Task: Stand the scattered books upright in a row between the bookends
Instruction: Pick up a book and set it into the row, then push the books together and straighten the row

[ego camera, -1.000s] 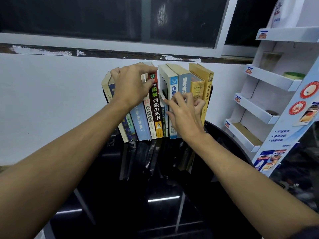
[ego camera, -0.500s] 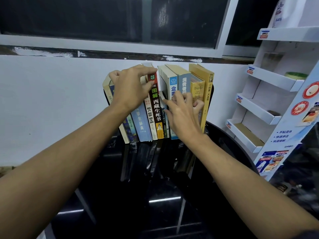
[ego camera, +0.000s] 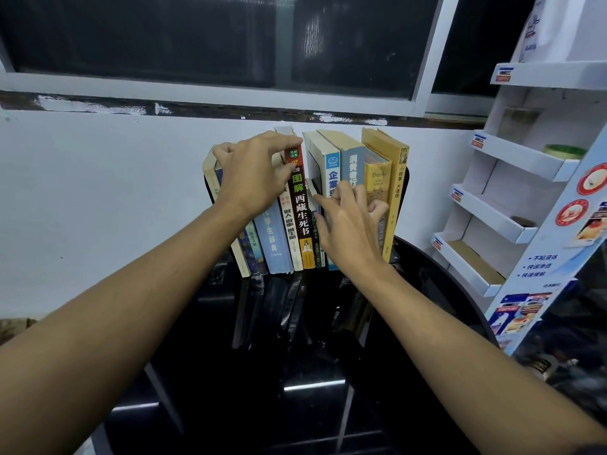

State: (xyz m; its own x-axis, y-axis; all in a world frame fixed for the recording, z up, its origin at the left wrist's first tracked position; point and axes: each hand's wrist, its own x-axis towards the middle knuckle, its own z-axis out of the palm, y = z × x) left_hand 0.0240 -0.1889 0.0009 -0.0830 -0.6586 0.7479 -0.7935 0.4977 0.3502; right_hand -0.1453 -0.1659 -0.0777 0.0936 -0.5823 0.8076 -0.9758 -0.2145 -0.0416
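a row of paperback books (ego camera: 271, 238) stood along the far edge of the glossy black round table (ego camera: 295, 372), backed against the white wall (ego camera: 98, 192), between a black bookend (ego camera: 207, 192) at its left end and another black bookend (ego camera: 404, 192) at its right. the books at the left end leaned to the left; those at the right stood nearly straight.

the person's left hand (ego camera: 253, 172) lay over the tops of the leaning books, fingers curled behind them and the thumb in front, gripping them just beside the black-and-red spined book (ego camera: 299, 208). the right hand (ego camera: 348, 224) was against the spines at the right half of the row, its fingers curled, the forefinger touching a thin pale book (ego camera: 313, 182) set back in the gap beside the white book with the blue spine (ego camera: 332, 178). i couldn't tell whether that hand pinched anything.

off the table's right edge stood a white cardboard display rack (ego camera: 512, 159), and above the wall a dark window (ego camera: 230, 37).
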